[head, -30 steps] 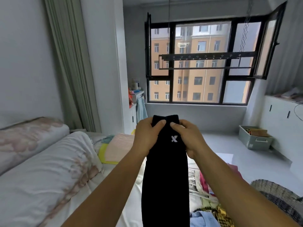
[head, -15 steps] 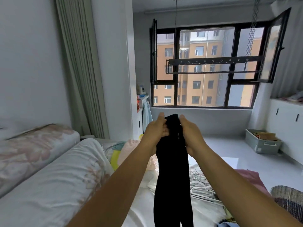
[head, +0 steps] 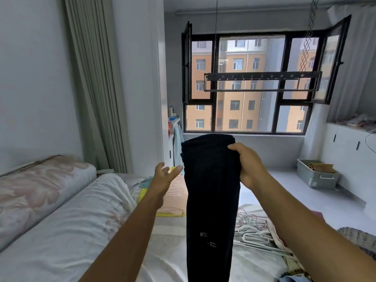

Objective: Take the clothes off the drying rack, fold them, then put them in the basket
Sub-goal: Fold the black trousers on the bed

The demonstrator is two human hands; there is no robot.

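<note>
**Dark garment held up over the bed, one hand gripping, one spread**

The bed (head: 67, 237) fills the lower left. Its white quilt is soft and creased, printed with faint pink flowers, and a long padded bolster (head: 40, 180) in the same print lies along the wall side. Behind it a black-framed window (head: 250, 110) of square panes looks onto an orange apartment block. A pale green curtain (head: 95, 84) hangs in narrow pleats at the left.

The black garment (head: 211, 190) hangs in mid-air above the bed, in front of the window sill. It is a matte, soft cloth folded into a long narrow band that runs past the bottom edge. Small pale marks sit low on its front, too broken by folds to read.

The drying rack (head: 262, 81) is a flat dark metal bar with a row of small holes, hung on a cable and a lattice strut before the glass.

A grey plastic storage box (head: 317, 178) stands on the floor at the right. The curved rim of a woven basket (head: 358, 239) shows at the lower right, mostly cut off. A pink striped cloth (head: 175, 198) lies folded on the bed behind the garment, and a heap of white wire hangers (head: 256, 235) lies to its right.

The right hand (head: 250, 165) grips the garment's top right corner, thumb over the front. The left hand (head: 164, 178) is spread wide, holding nothing, just beside the garment's left edge.
</note>
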